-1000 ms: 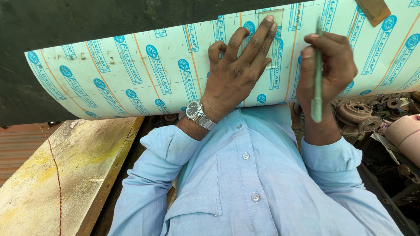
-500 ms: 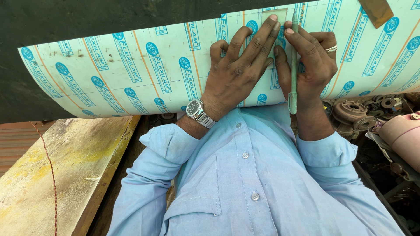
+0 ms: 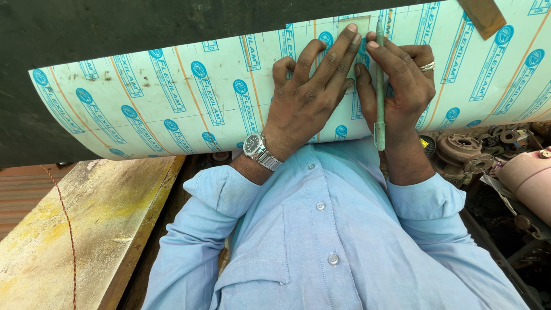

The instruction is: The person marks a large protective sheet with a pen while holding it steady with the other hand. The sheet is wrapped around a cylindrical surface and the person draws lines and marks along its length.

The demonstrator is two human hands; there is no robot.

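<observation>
Head view, looking down my own chest. The sheet (image 3: 189,97), pale green film with blue printed ovals and thin orange lines, curves across the upper frame and runs long from lower left to upper right; it lies straight ahead of both hands, above my shirt (image 3: 321,241). A yellowed plank (image 3: 86,229) lies at lower left, rusty metal parts (image 3: 470,155) at right, both well apart from the work. My left hand (image 3: 310,97) is spread flat on the sheet, fingers extended and gripping nothing, its fingertips (image 3: 351,33) pressing the lower edge of a small pale template (image 3: 354,24) near the sheet's upper edge. My right hand (image 3: 402,86) lies just beside it, curled closed around a green scriber (image 3: 379,86). The scriber's long axis stands nearly upright in frame, crossing the sheet's length; its tip touches the sheet just beside the template's right edge, so the right hand is nearer that edge. A wristwatch (image 3: 255,146) sits on the left wrist, a ring (image 3: 427,66) on the right.
</observation>
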